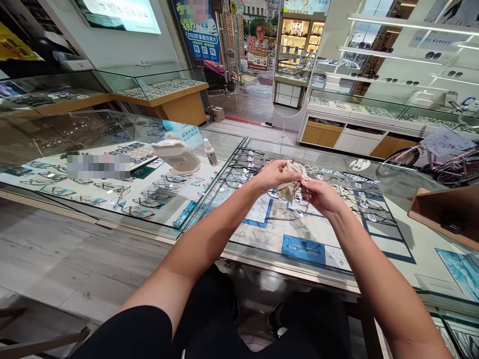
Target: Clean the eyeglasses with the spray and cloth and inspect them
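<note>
Both my hands are raised over a glass display counter (262, 234) in an eyewear shop. My left hand (271, 175) is closed on a beige cleaning cloth (291, 180) bunched around part of a pair of thin-framed glasses (299, 202). My right hand (318, 193) pinches the glasses frame and the cloth's edge from the right. The lenses hang just below my fingers, partly hidden by the cloth.
A row of glasses (243, 167) lies on the counter to the left of my hands. A small spray bottle (210, 152) and a white device (178, 155) stand further left. A wooden tray (445, 214) sits at the right, a pink bicycle (430, 162) behind it.
</note>
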{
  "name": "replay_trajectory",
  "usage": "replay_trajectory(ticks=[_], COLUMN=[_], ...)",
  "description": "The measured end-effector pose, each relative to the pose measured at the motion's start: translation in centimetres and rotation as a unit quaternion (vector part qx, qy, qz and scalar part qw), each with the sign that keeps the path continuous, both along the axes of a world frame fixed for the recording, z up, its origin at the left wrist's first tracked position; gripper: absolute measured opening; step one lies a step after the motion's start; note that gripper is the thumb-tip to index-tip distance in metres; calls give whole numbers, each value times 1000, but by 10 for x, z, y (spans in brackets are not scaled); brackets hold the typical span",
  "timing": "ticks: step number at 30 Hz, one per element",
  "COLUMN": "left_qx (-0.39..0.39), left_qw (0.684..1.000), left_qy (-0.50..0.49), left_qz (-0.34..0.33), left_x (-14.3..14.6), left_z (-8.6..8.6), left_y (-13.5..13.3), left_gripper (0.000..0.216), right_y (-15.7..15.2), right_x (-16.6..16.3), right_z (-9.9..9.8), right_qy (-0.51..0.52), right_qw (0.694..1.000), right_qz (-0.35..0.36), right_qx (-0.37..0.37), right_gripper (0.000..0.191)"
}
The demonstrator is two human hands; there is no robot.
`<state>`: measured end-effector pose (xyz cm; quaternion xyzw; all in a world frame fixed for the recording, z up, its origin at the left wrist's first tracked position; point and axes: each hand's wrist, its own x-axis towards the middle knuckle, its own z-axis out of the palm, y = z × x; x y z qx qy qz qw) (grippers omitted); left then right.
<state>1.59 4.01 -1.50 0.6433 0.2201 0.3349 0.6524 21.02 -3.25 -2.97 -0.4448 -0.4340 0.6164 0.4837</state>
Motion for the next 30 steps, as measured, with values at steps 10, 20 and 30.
replay_trajectory(ticks=[10,20,30], left_qx=[105,70,134], left_qw=[992,997,983], left_qy=[33,17,-3], left_qz=[54,-16,128], left_x=[-2,-4,6], left_z=[2,2,3], left_y=[5,4,-5], left_gripper=[61,56,59], right_y=[-3,-3,-7], right_x=[-8,-2,-10], right_z=[2,1,8], right_qy=[36,71,96], right_qw=[999,997,995], right_qz=[-31,15,22], right_qx=[8,-26,-11], right_gripper=[45,36,39])
